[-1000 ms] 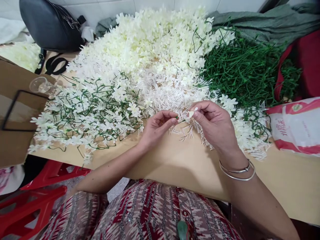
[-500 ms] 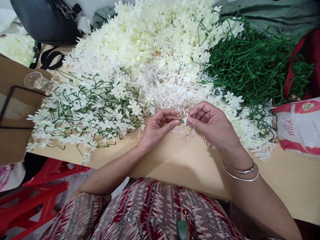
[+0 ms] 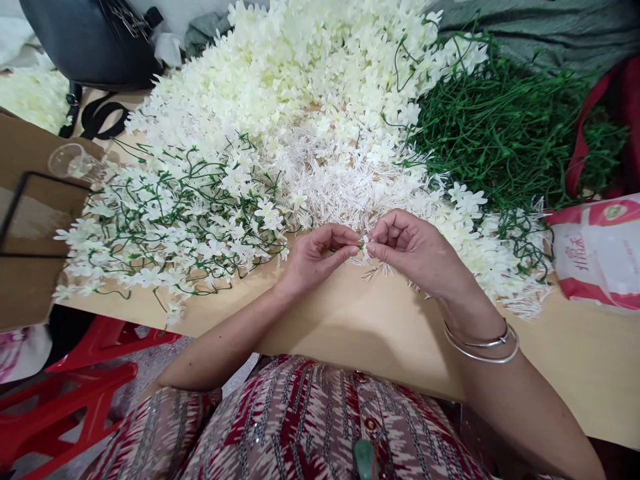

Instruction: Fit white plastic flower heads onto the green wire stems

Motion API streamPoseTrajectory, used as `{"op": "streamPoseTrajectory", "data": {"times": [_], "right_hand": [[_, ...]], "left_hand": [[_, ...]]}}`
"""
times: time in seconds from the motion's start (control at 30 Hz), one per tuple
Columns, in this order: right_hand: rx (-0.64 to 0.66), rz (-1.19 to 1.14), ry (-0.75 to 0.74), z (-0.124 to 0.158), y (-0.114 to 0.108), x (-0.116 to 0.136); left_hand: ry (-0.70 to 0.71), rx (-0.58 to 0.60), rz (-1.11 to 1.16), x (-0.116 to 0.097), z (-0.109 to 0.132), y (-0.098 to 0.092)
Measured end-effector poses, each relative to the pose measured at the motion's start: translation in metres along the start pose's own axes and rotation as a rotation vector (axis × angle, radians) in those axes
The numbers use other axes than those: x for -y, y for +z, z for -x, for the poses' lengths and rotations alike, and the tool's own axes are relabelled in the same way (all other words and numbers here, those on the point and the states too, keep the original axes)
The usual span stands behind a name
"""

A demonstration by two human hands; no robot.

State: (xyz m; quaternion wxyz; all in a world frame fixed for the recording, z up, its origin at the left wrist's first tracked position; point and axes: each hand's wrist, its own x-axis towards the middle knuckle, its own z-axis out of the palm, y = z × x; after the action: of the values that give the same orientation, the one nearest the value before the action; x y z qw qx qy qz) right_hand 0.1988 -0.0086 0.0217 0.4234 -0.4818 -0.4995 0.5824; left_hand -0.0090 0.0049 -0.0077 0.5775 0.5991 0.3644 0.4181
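Observation:
My left hand pinches a green plastic stem between thumb and forefinger. Right against its tip, my right hand grips a small white artificial flower, mostly covered by the fingertips. Stem and flower meet between the two hands, just above the table's near part. Behind the hands lies a heap of thin white stamens. To the left are white flowers on green stems, and farther back rises a big pile of loose cream petals.
A tangle of bare green stems lies at the back right, near a red and white packet. On the left stand a cardboard box, a clear plastic cup and a black bag. Red stools are below the table.
Both hands have shifted slightly; my right hand has moved a little left, closer to the left fingertips. Less of the white flower shows between them now.

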Motion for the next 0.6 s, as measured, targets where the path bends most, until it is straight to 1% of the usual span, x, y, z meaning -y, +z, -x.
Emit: {"op": "streamPoseTrajectory", "data": {"times": [0.13,0.23,0.43,0.5,0.6], "right_hand": [[0.01,0.02,-0.018,-0.0015,0.0045,-0.005],[-0.008,0.015,-0.019,-0.0026,0.0076,-0.0067],[-0.046,-0.047,0.009,-0.0036,0.0059,-0.0025],[-0.044,-0.079,0.024,-0.0035,0.0045,-0.0009],[-0.046,-0.11,0.047,-0.0034,0.0028,0.0002]], "left_hand": [[0.003,0.006,0.002,0.0011,-0.0013,-0.0015],[0.014,0.003,-0.003,0.001,-0.0014,-0.002],[-0.021,-0.001,-0.038,0.0067,-0.0014,0.0011],[0.006,0.01,-0.068,0.0088,-0.0019,0.0015],[0.119,0.019,-0.167,0.0076,-0.0035,-0.0002]]}}
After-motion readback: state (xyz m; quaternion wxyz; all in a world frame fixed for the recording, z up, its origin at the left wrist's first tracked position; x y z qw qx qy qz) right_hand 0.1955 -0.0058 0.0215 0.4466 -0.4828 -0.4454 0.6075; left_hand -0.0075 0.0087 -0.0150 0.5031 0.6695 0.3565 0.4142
